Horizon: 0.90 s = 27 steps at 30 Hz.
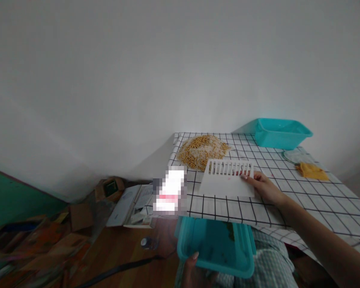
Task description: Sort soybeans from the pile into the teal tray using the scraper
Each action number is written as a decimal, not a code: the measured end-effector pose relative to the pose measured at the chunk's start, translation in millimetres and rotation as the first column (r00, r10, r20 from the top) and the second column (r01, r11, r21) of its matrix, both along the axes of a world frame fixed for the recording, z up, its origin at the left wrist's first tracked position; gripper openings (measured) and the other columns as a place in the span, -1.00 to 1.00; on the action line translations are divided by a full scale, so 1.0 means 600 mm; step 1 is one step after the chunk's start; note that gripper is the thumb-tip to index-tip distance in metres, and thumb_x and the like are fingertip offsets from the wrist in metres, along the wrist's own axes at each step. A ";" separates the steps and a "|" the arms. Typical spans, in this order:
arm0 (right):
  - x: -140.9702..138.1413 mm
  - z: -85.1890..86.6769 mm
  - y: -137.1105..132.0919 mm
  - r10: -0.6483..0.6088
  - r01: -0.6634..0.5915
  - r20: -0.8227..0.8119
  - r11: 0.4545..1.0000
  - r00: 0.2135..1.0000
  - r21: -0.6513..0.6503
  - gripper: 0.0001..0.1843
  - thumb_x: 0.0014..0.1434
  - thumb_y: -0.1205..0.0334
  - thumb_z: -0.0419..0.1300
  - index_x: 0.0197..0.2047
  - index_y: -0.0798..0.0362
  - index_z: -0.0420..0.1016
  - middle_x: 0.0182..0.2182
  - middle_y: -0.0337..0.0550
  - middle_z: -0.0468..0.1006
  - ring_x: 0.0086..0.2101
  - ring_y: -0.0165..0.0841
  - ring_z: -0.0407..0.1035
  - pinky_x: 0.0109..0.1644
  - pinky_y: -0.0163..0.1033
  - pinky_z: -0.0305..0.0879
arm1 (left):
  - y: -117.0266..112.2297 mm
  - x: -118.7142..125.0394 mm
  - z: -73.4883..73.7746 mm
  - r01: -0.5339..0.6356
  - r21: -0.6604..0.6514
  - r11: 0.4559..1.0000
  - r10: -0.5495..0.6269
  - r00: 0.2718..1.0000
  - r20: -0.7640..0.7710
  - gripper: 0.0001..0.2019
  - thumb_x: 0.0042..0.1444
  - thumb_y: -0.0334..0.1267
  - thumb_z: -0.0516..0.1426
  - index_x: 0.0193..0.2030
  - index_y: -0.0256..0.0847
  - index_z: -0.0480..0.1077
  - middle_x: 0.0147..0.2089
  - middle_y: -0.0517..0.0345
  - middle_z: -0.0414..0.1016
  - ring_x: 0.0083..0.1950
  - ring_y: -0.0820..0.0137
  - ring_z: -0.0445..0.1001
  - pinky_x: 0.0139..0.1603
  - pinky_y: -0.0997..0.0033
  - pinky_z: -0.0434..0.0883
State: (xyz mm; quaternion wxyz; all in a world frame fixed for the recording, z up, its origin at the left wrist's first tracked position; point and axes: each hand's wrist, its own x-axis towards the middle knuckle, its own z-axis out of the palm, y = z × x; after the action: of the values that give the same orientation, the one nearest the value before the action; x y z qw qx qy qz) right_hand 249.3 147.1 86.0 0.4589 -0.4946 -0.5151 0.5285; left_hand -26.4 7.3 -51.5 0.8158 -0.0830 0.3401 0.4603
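My right hand [265, 186] pinches the right end of a flat white plastic plate with a row of slots [225, 186], thumb on top. The plate lies at or just above the checked tablecloth; I cannot tell if it touches. Behind its slotted edge spreads a pile of round yellow beans mixed with white grains [202, 152]. Below the table's front edge, my left hand [190, 268] grips the near rim of a teal plastic tub [216, 266], thumb over the rim. The tub sits at my lap, with small dark specks and a greenish patch inside.
A second teal tub [280, 134] stands at the back right against the wall. Near it lie a yellow cloth [312, 171] and a clear plastic bag [294, 156]. Left of the table are a blurred bright screen [169, 190], an opened white box [132, 206], cardboard boxes [81, 220] and a bottle [145, 243].
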 end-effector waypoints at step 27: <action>0.021 -0.015 0.024 -0.382 0.386 -0.064 0.918 0.922 0.084 -0.62 0.01 -0.08 0.25 -0.18 -0.02 0.52 -0.26 -0.15 0.60 -0.30 -0.18 0.48 -0.32 -0.17 0.40 | 0.000 -0.001 0.000 -0.009 -0.004 1.000 0.009 0.999 -0.038 -0.79 0.01 -0.16 0.09 -0.30 -0.11 0.53 -0.16 -0.03 0.59 -0.08 0.10 0.50 -0.02 -0.01 0.38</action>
State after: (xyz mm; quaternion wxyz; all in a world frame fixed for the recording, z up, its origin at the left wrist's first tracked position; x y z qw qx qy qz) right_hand 261.9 161.4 76.9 0.5886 -0.5513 -0.4218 0.4144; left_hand -27.1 7.1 -51.2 0.8070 -0.0776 0.3559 0.4648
